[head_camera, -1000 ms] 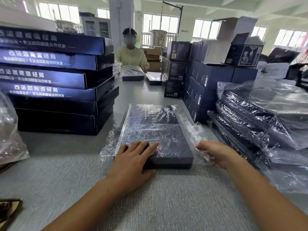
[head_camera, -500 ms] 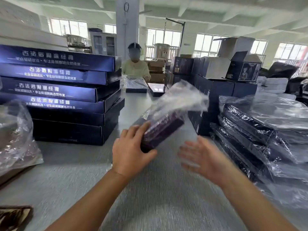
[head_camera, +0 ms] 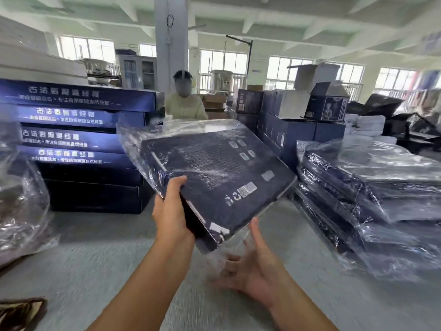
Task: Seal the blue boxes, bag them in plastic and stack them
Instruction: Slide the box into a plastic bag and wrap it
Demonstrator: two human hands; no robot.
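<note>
A flat dark blue box in a clear plastic bag (head_camera: 214, 173) hangs tilted in the air above the grey table (head_camera: 95, 271), its printed underside facing me. My left hand (head_camera: 173, 211) grips its near left edge, thumb on the face. Just below the box's near corner my right hand (head_camera: 253, 263) is open, palm up, fingers spread, blurred by motion. A stack of bagged blue boxes (head_camera: 372, 201) lies at the right. A stack of unbagged blue boxes (head_camera: 78, 149) stands at the left.
Loose clear plastic bags (head_camera: 21, 206) lie at the left edge. A seated person (head_camera: 185, 103) works at the far end of the table. Upright blue and white cartons (head_camera: 293, 125) stand behind the bagged stack. A dark flat item (head_camera: 21, 311) lies at the near left corner.
The bagged box has gone from flat on the table to lifted and tipped up, its underside now showing. My right hand let go of the bag and moved under the box.
</note>
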